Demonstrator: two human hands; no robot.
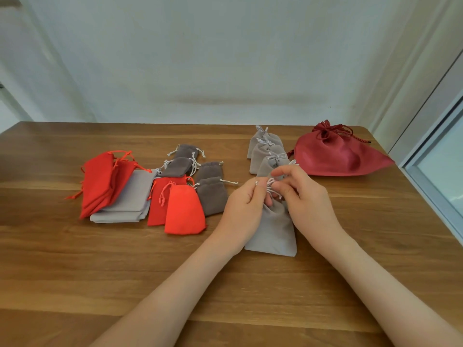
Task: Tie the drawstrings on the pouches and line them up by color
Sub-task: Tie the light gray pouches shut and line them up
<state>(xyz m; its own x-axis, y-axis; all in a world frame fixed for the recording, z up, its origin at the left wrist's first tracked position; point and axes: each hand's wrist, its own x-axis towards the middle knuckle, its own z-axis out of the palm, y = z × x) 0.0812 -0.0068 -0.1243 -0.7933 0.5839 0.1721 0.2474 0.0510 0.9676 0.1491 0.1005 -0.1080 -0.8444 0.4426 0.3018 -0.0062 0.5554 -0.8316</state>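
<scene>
A light grey pouch (274, 231) lies on the wooden table (225, 284) under my hands. My left hand (244, 209) and my right hand (304, 199) both pinch its pale drawstring (270, 184) at the gathered neck. Just behind, a row of three light grey pouches (266, 152) with tied bows runs toward the far edge. On the left lies a loose heap: red pouches (100, 180), an orange-red pouch (184, 210), flat light grey pouches (132, 196) and dark grey pouches (211, 194).
A large dark red drawstring bag (335, 154) sits at the back right, next to the grey row. A window frame (438, 176) borders the table's right edge. A white wall stands behind the table.
</scene>
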